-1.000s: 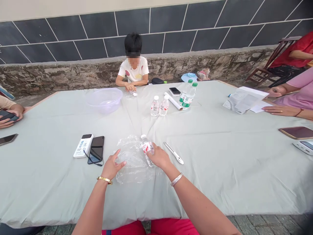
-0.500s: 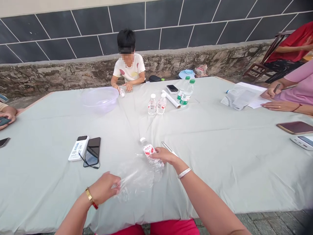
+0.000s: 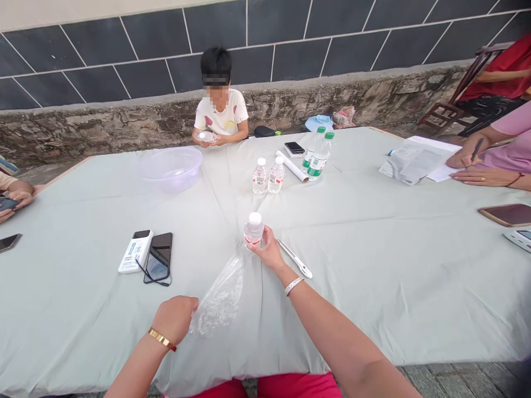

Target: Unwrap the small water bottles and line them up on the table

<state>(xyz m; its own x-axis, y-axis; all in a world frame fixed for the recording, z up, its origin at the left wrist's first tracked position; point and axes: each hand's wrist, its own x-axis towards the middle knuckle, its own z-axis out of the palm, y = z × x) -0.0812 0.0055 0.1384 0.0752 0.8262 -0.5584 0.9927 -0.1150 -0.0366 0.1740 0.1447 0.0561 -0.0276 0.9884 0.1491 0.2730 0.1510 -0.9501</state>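
While left grip (image 3: 176,319) pinches clear plastic (image 3: 220,300), right grip (image 3: 269,252), half-curled, holds bottle (image 3: 253,228)

The left hand (image 3: 175,319) hides its fingertips; the left edge crops a phone (image 3: 9,242).

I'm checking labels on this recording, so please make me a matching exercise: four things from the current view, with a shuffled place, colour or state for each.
Things
1. Clear plastic bag
2. Nearest white-capped bottle
3. Basin
4. Black smartphone nearest the left hand

Place, colour or state
A. Translucent pale purple
B. Beside a white power bank
C. Upright, gripped by the right hand
D. Held at one end by the left hand

Right pairs
1-D
2-C
3-A
4-B
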